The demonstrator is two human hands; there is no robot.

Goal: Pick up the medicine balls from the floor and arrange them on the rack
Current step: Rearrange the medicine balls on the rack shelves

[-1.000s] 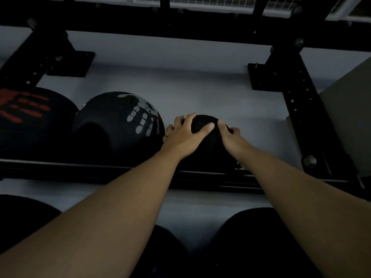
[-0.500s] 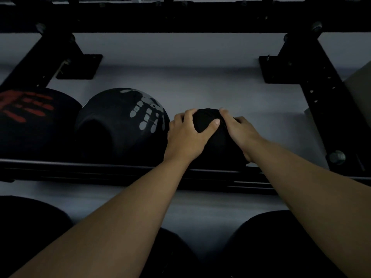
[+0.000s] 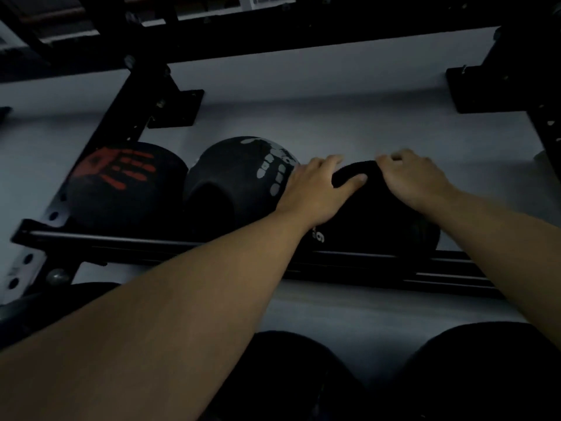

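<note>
A plain black medicine ball (image 3: 376,220) rests on the black rack rail (image 3: 151,247), third in a row. My left hand (image 3: 315,189) lies over its upper left side and my right hand (image 3: 409,180) over its upper right, both gripping it. To its left, touching it, sits a black ball with a grey handprint (image 3: 239,183). Further left is a black ball with a red handprint (image 3: 124,183). The dim light hides most surface detail.
Black rack uprights stand at the left (image 3: 121,117) and right (image 3: 534,86), bolted by feet to the grey floor (image 3: 334,126). Two dark round balls sit on a lower level at the bottom (image 3: 303,375) and bottom right (image 3: 491,369). Bare rail extends right of the held ball.
My view has shifted to the right and closer, so the row of balls sits further right in frame. Both hands stay on the plain black ball; the right hand's fingers have lifted slightly.
</note>
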